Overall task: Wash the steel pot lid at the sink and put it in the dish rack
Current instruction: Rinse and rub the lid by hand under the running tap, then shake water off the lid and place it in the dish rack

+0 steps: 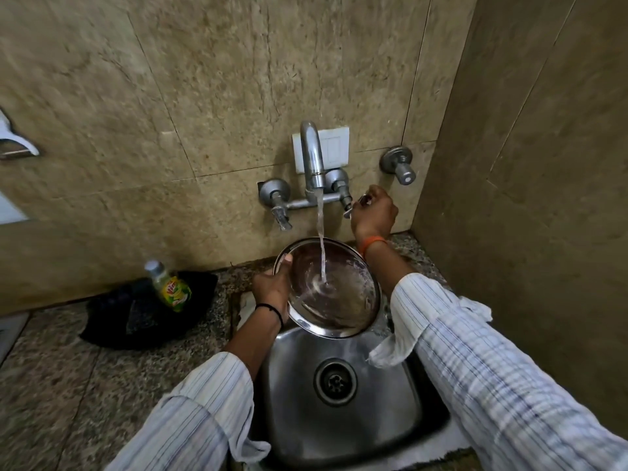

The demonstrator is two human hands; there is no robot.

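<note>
The round steel pot lid is held tilted over the back of the steel sink, hollow side up. My left hand grips its left rim, thumb over the edge. Water runs from the tap spout straight into the middle of the lid. My right hand is closed around the right tap handle at the wall. No dish rack is in view.
A small dish-soap bottle stands on a black tray on the granite counter, left of the sink. A second valve sticks out of the wall at right. A side wall closes in the right.
</note>
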